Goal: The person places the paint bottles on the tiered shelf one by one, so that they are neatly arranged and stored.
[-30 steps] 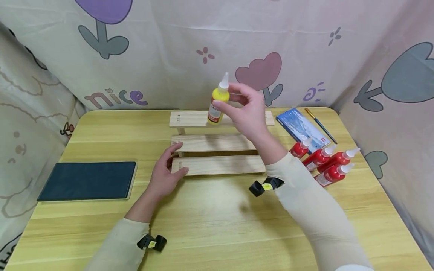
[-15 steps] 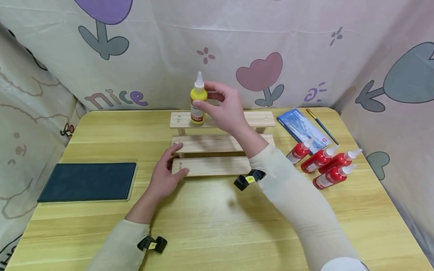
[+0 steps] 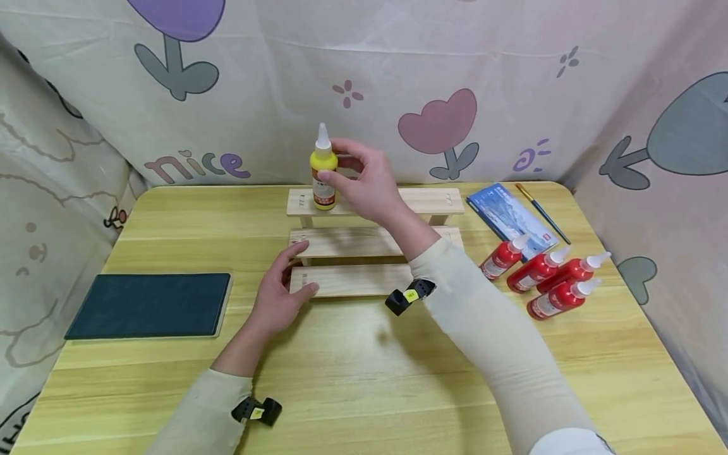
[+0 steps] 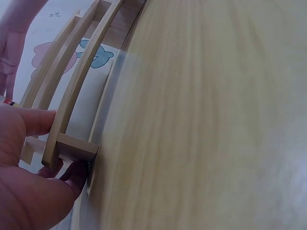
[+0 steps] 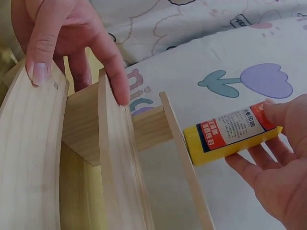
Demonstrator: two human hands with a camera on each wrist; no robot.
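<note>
A three-step wooden rack (image 3: 352, 282) stands at the back of the table. My right hand (image 3: 370, 183) pinches a yellow bottle (image 3: 324, 183) with a white pointed nozzle between thumb and fingers. The bottle is upright, its base at the left part of the rack's top step; in the right wrist view the yellow bottle (image 5: 230, 132) appears to touch that step. At the rack's left end, my left hand (image 3: 279, 291) grips it, thumb on the lowest step and a finger on the middle one. In the left wrist view, the left hand's (image 4: 29, 177) other fingers curl behind the end, partly hidden.
Several red bottles (image 3: 534, 270) with white nozzles stand to the right of the rack. Behind them lie a blue box (image 3: 509, 215) and a paintbrush (image 3: 543, 213). On the left lies a dark flat pad (image 3: 148, 306). A printed curtain (image 3: 273, 95) hangs behind the table.
My right hand has carried the yellow bottle leftward along the top step, from near its middle to near its left end. The left hand has stayed on the rack.
</note>
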